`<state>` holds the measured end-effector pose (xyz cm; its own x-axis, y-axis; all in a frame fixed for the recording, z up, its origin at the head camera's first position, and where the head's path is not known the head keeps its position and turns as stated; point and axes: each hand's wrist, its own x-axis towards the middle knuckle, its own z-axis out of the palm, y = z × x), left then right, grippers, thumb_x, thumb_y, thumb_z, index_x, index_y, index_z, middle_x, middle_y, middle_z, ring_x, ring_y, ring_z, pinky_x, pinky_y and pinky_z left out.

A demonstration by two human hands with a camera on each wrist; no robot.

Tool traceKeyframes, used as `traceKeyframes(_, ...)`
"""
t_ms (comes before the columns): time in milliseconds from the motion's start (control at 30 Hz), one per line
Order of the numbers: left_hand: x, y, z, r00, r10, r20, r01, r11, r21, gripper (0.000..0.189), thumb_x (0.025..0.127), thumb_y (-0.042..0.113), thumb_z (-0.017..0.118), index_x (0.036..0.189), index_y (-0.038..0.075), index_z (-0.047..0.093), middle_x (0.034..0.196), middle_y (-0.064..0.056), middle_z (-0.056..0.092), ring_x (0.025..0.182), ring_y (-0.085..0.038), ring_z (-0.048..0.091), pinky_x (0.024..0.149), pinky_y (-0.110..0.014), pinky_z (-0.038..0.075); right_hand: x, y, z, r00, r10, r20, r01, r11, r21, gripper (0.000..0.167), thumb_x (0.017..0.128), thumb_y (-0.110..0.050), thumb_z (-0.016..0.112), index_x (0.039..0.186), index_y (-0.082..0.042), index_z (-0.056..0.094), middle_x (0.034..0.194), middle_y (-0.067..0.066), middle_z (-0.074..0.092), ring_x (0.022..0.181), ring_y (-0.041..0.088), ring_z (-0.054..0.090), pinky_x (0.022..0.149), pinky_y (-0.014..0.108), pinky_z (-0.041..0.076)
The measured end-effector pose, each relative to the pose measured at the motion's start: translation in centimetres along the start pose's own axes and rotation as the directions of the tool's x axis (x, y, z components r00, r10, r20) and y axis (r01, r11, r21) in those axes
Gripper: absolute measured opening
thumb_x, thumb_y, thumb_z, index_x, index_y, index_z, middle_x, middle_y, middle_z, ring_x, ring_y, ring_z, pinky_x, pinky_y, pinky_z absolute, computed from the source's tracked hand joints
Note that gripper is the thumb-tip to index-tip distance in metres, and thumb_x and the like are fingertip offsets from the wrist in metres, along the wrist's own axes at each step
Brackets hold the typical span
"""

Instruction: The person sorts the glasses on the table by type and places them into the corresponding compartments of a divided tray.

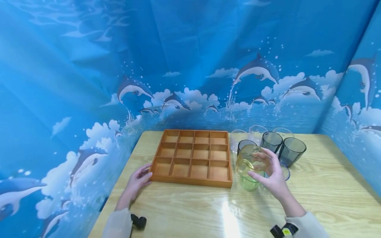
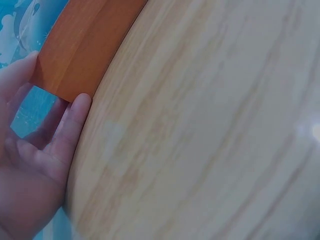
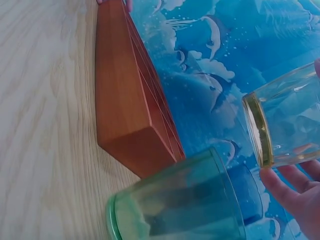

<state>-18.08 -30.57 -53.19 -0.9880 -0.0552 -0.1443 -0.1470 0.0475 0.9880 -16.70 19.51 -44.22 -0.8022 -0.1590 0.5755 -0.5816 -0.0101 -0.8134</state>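
Note:
In the head view, my right hand (image 1: 272,177) grips a clear yellow glass (image 1: 251,154), tilted and raised over a green glass (image 1: 250,183). The right wrist view shows the yellow glass (image 3: 287,120) with its thick amber end toward the wooden tray; fingertips touch its side. Below it is the green glass (image 3: 170,200), with a blue glass (image 3: 247,192) behind. At the other side, my left hand (image 1: 138,180) holds the front left corner of the wooden tray (image 1: 190,181) between thumb and fingers. That corner of the tray (image 2: 82,50) also shows in the left wrist view.
Right of the tray stand several dark grey glasses (image 1: 293,150) and several clear glasses (image 1: 238,140) behind them. A blue-rimmed glass (image 1: 285,172) is partly hidden by the right hand. The tray has several square compartments. A dolphin-printed blue curtain (image 1: 190,66) borders the wooden table (image 1: 190,211).

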Motion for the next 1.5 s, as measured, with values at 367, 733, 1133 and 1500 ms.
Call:
traceKeyframes(367,0.0,-0.1,-0.1,1.0,0.003,0.004,-0.003,1.0,-0.015,0.056,0.088,0.018,0.065,0.138,0.008,0.043,0.135,-0.019,0.038,0.113,-0.029,0.046,0.085,-0.041,0.05,1.1,0.4,2.5,0.999,0.05,0.006,-0.05,0.996,-0.074,0.09,0.069,0.013,0.073,0.142,-0.006,0.024,0.122,0.028,0.045,0.108,0.025,0.051,0.081,0.025,0.05)
traceKeyframes(733,0.1,-0.1,0.1,1.0,-0.004,-0.026,0.004,1.0,-0.019,0.053,0.087,0.016,0.065,0.136,0.009,0.046,0.13,-0.019,0.042,0.104,-0.023,0.053,0.082,-0.04,0.052,2.4,0.8,5.6,0.989,0.148,-0.009,-0.149,0.986,-0.077,0.089,0.07,0.004,0.077,0.141,-0.007,0.025,0.128,0.021,0.047,0.11,0.032,0.049,0.087,0.03,0.048)
traceKeyframes(1133,0.2,-0.3,0.0,1.0,0.003,-0.024,-0.003,1.0,0.0,0.056,0.085,0.02,0.067,0.136,0.01,0.046,0.127,-0.017,0.044,0.103,-0.022,0.052,0.082,-0.04,0.052,4.4,-0.8,9.3,0.977,0.212,-0.01,-0.212,0.976,-0.046,0.082,0.073,0.001,0.075,0.139,-0.001,0.026,0.126,0.025,0.046,0.113,0.04,0.044,0.087,0.04,0.044)
traceKeyframes(1500,0.1,-0.3,0.0,1.0,-0.009,-0.018,0.009,1.0,-0.001,0.057,0.086,0.021,0.067,0.137,0.011,0.045,0.13,-0.018,0.042,0.106,-0.025,0.052,0.083,-0.04,0.051,6.5,0.9,12.4,0.968,0.252,0.007,-0.252,0.968,0.0,0.081,0.075,-0.006,0.076,0.139,-0.004,0.027,0.127,0.024,0.047,0.115,0.04,0.044,0.089,0.052,0.041)
